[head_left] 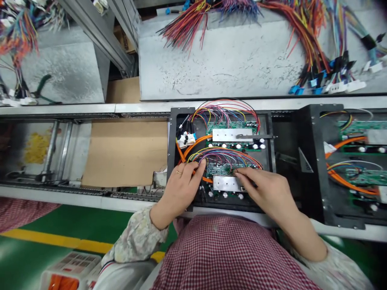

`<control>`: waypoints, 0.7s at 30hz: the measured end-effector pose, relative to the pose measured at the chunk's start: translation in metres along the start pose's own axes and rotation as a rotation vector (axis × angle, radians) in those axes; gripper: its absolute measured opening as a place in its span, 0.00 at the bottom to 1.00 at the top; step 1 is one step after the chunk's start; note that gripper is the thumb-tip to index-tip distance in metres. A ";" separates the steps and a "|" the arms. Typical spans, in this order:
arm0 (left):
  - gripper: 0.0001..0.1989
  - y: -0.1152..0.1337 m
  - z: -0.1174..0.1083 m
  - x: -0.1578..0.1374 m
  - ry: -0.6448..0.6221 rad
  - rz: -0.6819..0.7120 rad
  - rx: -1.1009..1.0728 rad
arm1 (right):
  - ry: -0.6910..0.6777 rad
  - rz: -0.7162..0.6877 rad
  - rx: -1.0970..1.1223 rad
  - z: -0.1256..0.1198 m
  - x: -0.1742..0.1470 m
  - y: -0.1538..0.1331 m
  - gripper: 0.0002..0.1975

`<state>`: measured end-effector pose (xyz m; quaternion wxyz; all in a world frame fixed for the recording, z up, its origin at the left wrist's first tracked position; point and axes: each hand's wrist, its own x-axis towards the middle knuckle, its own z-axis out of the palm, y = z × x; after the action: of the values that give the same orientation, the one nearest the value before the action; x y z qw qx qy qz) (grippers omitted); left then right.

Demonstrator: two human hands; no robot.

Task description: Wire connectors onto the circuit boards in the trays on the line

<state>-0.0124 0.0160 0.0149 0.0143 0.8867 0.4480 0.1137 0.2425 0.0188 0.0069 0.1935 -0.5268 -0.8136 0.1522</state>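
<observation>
Wires (226, 151) of many colors bend over the lower green board (214, 169), which sits in the near half of a black box (173, 137) right in front of me. My left hand (183, 181) is at the left end of these wires, with its fingers bent and its thumb close to them; I cannot tell if it pinches any. My right hand (266, 185) reaches in from the other side. Its thumb and finger come close together over the board, beside the silver plate (225, 183), but I can't see what is between them. Behind is the upper board (208, 128), with white plugs (186, 139) to its left. Flat brown cardboard (127, 153) lies left of the box. Another black box (311, 161) stands on the right. Farther back, red wire bundles (187, 24) lie on a gray surface (226, 72).
</observation>
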 end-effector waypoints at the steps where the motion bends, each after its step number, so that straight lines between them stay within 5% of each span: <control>1: 0.26 0.000 0.000 0.000 -0.001 0.000 0.007 | -0.010 0.007 0.003 0.000 0.000 0.000 0.14; 13: 0.20 0.001 0.002 0.002 0.044 -0.039 0.000 | -0.092 0.029 -0.088 0.000 0.001 -0.005 0.18; 18: 0.23 0.000 0.003 -0.001 0.128 -0.047 -0.051 | 0.065 0.177 -0.059 -0.031 -0.015 -0.001 0.21; 21: 0.23 -0.001 0.003 -0.001 0.180 -0.058 -0.078 | 0.160 0.395 -0.120 -0.048 -0.031 0.013 0.25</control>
<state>-0.0128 0.0156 0.0114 0.0118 0.8583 0.4681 0.2098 0.2871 -0.0019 0.0385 0.1921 -0.6968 -0.6843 0.0964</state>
